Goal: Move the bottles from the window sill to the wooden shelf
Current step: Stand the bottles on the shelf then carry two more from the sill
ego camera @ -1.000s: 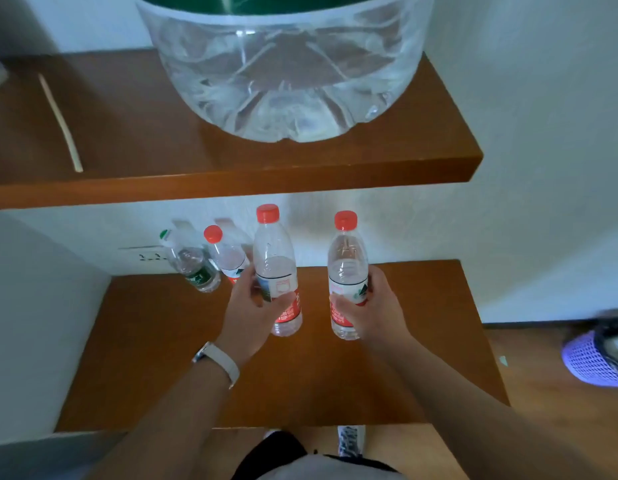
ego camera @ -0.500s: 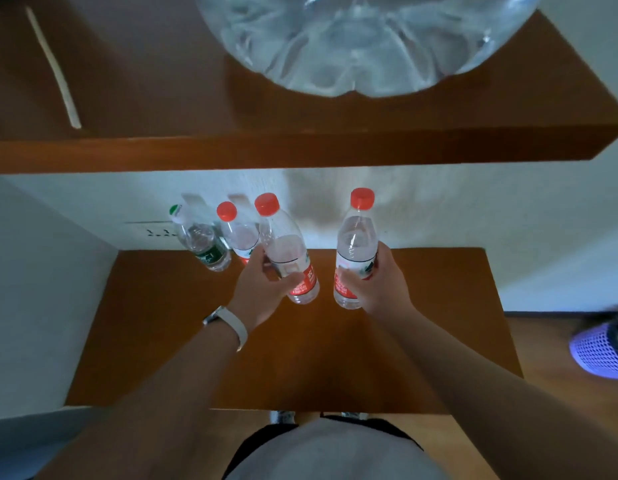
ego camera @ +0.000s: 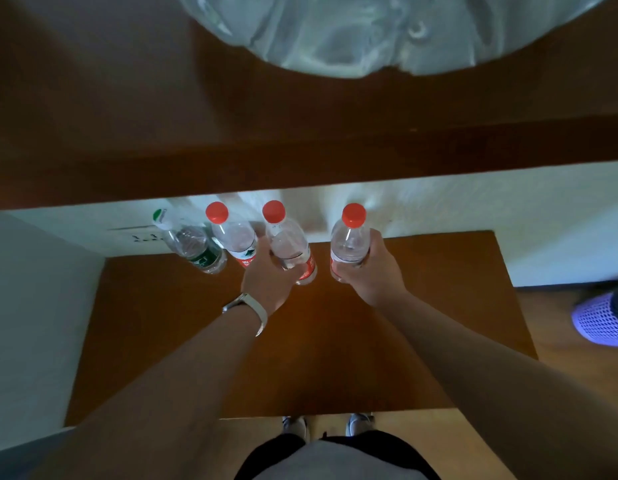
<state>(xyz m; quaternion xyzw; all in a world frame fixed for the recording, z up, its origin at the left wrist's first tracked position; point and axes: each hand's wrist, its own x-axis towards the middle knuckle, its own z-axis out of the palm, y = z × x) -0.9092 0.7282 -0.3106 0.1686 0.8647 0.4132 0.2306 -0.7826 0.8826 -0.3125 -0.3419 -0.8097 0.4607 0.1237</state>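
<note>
Both hands reach over the lower wooden shelf [ego camera: 422,341], each gripping a clear water bottle. My left hand [ego camera: 266,275] is closed around a red-capped bottle [ego camera: 290,247] with a red label. In my right hand [ego camera: 373,268] is a second red-capped bottle [ego camera: 349,240], upright, its base near the shelf top. Against the back wall stand another red-capped bottle [ego camera: 233,237] and a green-capped, green-labelled bottle [ego camera: 193,247], just left of my left hand. Whether the held bottles touch the shelf I cannot tell.
An upper wooden shelf [ego camera: 127,133] overhangs at the top, carrying a large clear water jug [ego camera: 387,32]. White walls close the left side and back. A purple mesh basket [ego camera: 598,320] sits on the wood floor at right. My shoes [ego camera: 293,426] show below the shelf edge.
Both hands have carried their bottles farther back toward the wall, close to the two standing bottles. The camera has tilted down and nearer, so the upper shelf fills more of the view.
</note>
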